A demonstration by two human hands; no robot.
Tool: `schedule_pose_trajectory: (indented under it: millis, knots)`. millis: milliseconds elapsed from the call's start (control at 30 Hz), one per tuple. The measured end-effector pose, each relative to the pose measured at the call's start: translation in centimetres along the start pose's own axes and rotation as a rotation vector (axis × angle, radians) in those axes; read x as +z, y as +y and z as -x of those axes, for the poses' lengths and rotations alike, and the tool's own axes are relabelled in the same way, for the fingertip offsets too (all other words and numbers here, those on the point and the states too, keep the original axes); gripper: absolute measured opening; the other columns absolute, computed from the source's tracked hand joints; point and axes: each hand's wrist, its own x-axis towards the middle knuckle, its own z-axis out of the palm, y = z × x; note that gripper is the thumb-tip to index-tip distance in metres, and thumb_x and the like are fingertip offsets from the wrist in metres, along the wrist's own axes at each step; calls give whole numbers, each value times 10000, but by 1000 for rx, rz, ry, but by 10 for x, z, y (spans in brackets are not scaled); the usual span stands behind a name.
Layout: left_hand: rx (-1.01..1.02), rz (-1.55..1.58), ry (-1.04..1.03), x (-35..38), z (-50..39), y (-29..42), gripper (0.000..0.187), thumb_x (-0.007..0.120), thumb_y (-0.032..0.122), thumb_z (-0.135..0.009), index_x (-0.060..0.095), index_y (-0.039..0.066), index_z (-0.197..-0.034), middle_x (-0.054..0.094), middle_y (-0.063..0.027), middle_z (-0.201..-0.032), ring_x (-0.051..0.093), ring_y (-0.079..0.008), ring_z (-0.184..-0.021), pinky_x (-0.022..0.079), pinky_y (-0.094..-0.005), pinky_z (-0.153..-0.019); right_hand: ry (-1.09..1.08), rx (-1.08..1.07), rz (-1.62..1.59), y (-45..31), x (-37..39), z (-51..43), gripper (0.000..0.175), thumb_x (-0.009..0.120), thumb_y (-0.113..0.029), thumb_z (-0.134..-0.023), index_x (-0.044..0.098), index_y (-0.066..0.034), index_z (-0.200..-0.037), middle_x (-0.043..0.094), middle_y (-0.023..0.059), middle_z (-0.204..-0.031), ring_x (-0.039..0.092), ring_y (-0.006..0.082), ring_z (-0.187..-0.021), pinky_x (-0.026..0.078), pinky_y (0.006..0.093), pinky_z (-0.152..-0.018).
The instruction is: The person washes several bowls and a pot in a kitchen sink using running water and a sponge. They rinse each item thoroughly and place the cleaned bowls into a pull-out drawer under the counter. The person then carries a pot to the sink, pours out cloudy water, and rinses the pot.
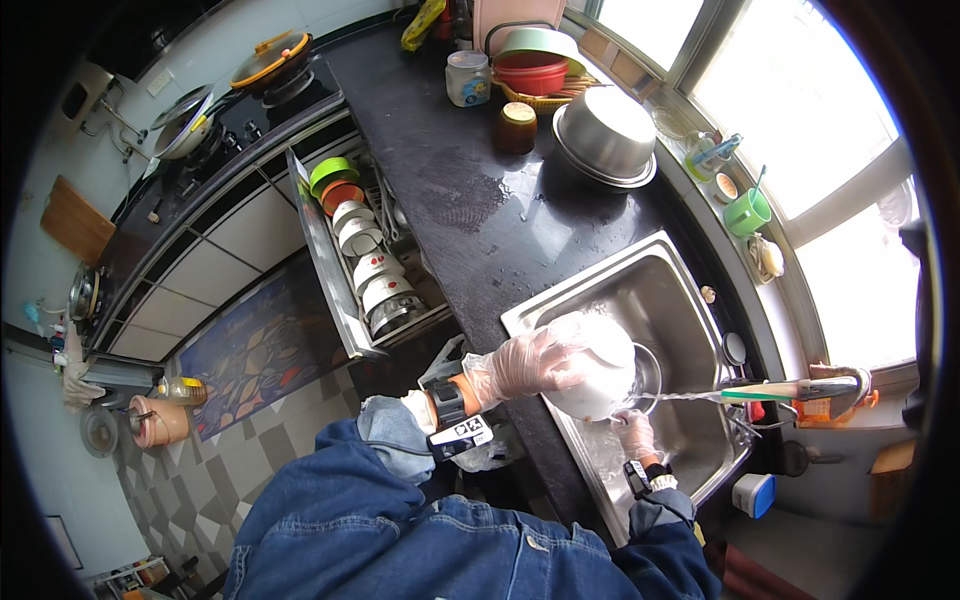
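Note:
A white bowl (600, 375) is held tilted over the stainless steel sink (675, 300). My left hand (529, 364), in a clear plastic glove, grips its left side with the fingers spread over it. At the near rim, my right hand (637, 435), gloved likewise, has its fingers curled on the edge; some fingertips are hidden. A stream of water (675, 395) runs from the faucet (795, 390) towards the bowl's right side. Just behind the bowl shows a clear or shiny curved rim (654, 367), whose kind I cannot tell.
Left of the counter, an open drawer (334, 300) holds stacked bowls (386, 289). An upturned metal basin (607, 135), a brown jar (516, 127) and a lidded plastic jar (468, 79) stand on the dark countertop (450, 180). A green cup (748, 212) sits on the windowsill.

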Motion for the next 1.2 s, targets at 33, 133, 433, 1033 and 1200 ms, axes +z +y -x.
schedule_pose_trajectory:
  millis: [33,133,433,1033,1200]
  knots:
    - [-30,32,41,-9,6,-8,460,623,85,-706,400,220,-1084,496,-109,-1147,568,-288,-971,570,-300,-589,-5,20,-75,-4,-5,1,201,629,-250,-726,663,-122,-877,629,115,-893,567,282,-915,449,379,-807]
    - [-114,116,188,-45,29,-39,555,678,71,-696,328,167,-1115,484,-176,-1152,544,-347,-1034,577,-351,-667,-49,118,-74,-20,-17,4,206,609,-275,-764,661,-136,-906,630,106,-918,571,275,-929,449,371,-824]
    - [-944,-382,347,-162,163,-198,603,618,23,-752,321,73,-1274,417,-160,-1213,433,-308,-1135,350,-355,-975,-4,326,-242,-73,-19,-2,228,638,-260,-766,671,-117,-941,644,123,-937,613,259,-899,463,328,-809]
    - [-921,-863,-606,-81,301,-345,527,516,23,-743,378,175,-1229,372,-160,-1229,419,-342,-1038,542,-327,-665,27,511,-714,-122,-24,-8,154,631,-63,-801,654,-50,-953,634,16,-959,547,73,-843,444,214,-761]
    - [-900,-857,-656,-71,309,-336,525,519,2,-736,376,144,-1221,381,-162,-1246,416,-365,-1051,553,-337,-630,23,566,-708,-121,-23,-18,146,621,-40,-800,660,-63,-939,629,21,-939,542,79,-839,434,215,-768]
